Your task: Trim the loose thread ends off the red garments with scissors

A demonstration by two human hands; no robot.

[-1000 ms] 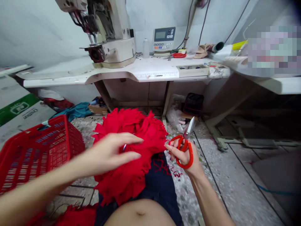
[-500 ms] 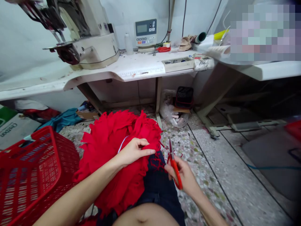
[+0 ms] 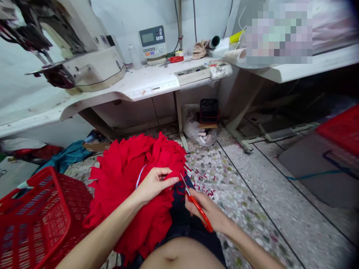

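A large bundle of red fabric pieces (image 3: 123, 186) lies across the lap, over dark trousers. Near its right edge my left hand (image 3: 155, 183) pinches a bit of the red fabric between thumb and fingers. Orange-handled scissors (image 3: 200, 213) are gripped in my right hand (image 3: 206, 209), their blades pointing up and left, with the tips close to the pinched fabric. A pale band (image 3: 140, 176) shows on the bundle beside my left wrist. Small red scraps (image 3: 206, 186) lie on the floor to the right of the bundle.
A red plastic basket (image 3: 50, 209) stands at the left. Ahead is a white table (image 3: 151, 80) with a sewing machine (image 3: 95, 69) and a control box (image 3: 153, 41). Below it, a clear bag (image 3: 204, 136) sits on the floor. A grey container (image 3: 314, 183) is at the right.
My right hand has brought the scissors left, closer to my left hand and the fabric, and tilted them. The camera view has shifted to the right. My left hand still pinches the fabric.
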